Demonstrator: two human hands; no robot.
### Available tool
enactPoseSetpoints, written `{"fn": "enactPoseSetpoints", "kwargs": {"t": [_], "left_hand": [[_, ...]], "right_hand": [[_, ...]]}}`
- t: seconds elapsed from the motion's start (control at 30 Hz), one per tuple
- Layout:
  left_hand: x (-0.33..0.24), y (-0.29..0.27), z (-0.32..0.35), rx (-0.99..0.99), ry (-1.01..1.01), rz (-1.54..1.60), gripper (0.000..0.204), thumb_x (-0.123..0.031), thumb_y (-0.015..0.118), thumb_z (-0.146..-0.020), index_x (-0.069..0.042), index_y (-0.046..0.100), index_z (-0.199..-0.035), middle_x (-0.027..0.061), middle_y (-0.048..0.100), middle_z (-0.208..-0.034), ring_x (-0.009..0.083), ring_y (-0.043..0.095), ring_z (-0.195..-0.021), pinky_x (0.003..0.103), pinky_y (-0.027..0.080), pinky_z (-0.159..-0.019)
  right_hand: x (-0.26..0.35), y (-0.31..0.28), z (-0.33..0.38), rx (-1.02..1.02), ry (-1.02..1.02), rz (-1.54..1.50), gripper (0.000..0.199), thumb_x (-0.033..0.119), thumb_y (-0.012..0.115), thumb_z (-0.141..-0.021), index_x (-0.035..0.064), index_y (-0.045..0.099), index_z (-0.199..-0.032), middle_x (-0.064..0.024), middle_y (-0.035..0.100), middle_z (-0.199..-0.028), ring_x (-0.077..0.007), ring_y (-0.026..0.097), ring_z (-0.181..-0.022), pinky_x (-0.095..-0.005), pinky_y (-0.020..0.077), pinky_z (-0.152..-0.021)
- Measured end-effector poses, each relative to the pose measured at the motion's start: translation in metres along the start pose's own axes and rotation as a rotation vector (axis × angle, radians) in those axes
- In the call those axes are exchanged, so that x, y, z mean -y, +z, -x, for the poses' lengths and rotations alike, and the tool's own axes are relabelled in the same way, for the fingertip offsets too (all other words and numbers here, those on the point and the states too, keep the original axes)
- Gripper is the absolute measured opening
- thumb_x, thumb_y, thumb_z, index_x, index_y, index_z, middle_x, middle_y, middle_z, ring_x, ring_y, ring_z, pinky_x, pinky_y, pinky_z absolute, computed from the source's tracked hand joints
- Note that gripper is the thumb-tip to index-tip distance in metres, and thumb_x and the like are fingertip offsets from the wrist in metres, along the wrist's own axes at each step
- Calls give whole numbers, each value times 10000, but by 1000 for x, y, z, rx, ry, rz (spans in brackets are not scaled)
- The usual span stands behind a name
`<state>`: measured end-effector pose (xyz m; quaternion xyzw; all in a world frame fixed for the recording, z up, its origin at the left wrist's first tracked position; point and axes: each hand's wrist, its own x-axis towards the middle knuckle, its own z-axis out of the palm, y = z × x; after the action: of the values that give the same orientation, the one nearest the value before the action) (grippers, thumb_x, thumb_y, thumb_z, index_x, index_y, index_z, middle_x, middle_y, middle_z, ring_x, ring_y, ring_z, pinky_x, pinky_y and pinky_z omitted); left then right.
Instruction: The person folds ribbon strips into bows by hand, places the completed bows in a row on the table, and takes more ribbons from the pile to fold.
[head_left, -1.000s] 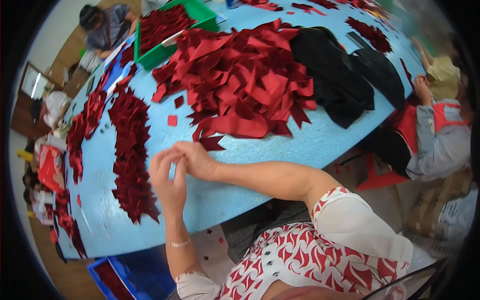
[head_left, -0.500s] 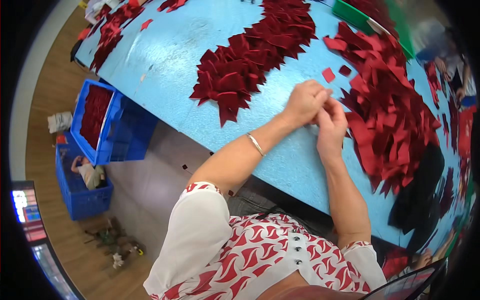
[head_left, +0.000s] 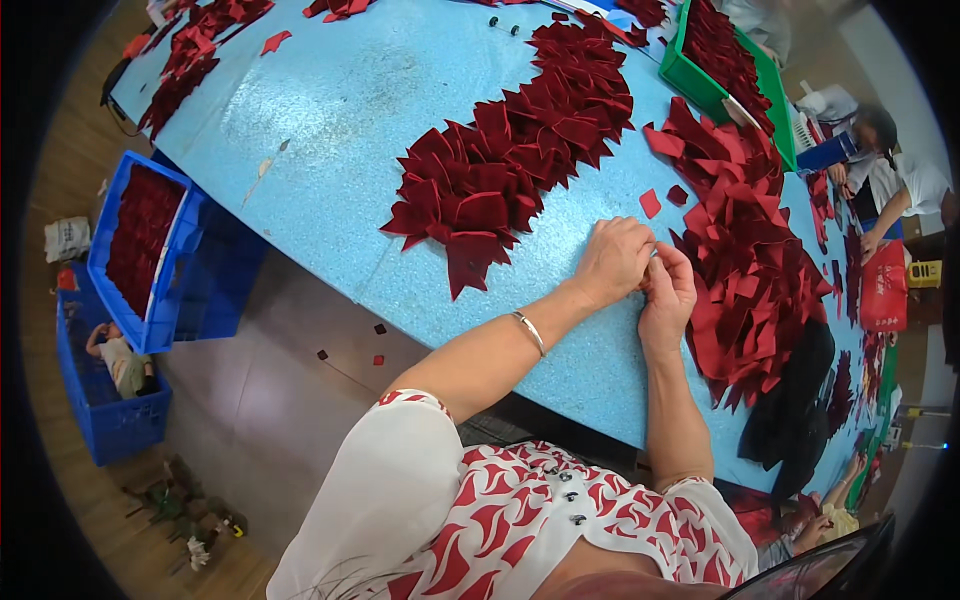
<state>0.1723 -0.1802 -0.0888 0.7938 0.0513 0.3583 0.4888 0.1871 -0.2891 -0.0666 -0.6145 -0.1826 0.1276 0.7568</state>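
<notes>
Head view: the left hand (head_left: 612, 262) and right hand (head_left: 668, 308) meet fingertip to fingertip above the light-blue, glossy table (head_left: 330, 190), fingers curled in a pinch; whether anything small is between them, I cannot tell.

The loose heap of red, pointed-ended fabric strips (head_left: 745, 270) lies just to the right of the hands, its long axis running away from the person and slightly leftward, so the right hand is nearer. The long row of dark-red, folded fabric pieces (head_left: 500, 170) lies to the left and beyond, slanting from near left to far right; the left hand is nearer to that. Two small red fabric squares (head_left: 650, 203) sit just past the fingertips, between row and heap. Crumpled black cloth (head_left: 790, 400) rests against the heap's near end.
</notes>
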Motion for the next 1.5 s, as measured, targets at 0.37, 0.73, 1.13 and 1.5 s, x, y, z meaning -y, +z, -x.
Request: {"fn": "enactPoseSetpoints", "kwargs": {"t": [0.37, 0.73, 1.13, 1.5], "left_hand": [[5, -9, 3, -18, 21, 57, 90, -90, 512, -745, -26, 573, -731, 118, 577, -739, 313, 545, -719, 415, 421, -671], [34, -10, -2, 159, -121, 216, 111, -92, 570, -828, 5, 623, -841, 64, 620, -758, 127, 557, -699, 258, 448, -650], [14, -9, -1, 199, -228, 301, 108, -89, 569, -845, 3, 625, -849, 17, 600, -762, 80, 534, -694, 208, 432, -646], [5, -13, -1, 195, -272, 328, 94, -99, 589, -847, -14, 627, -859, -8, 590, -766, 60, 514, -683, 184, 412, -647]], "right_hand": [[-4, 21, 9, -84, -119, 225, 166, 71, 469, -899, 14, 522, -1045, 12, 512, -779, -34, 451, -649, -176, 395, -555], [11, 0, 68, 90, -394, 564, 151, 23, 560, -789, 3, 579, -937, -77, 572, -776, -160, 549, -676, -287, 438, -615], [219, -88, 188, 54, -937, 422, 335, 298, 639, -823, 33, 532, -996, -51, 568, -705, -124, 554, -662, -271, 454, -541], [264, -77, 192, 223, -1250, 408, 373, 281, 733, -733, 73, 578, -1001, -28, 562, -625, -116, 547, -503, -203, 467, -485]]}}
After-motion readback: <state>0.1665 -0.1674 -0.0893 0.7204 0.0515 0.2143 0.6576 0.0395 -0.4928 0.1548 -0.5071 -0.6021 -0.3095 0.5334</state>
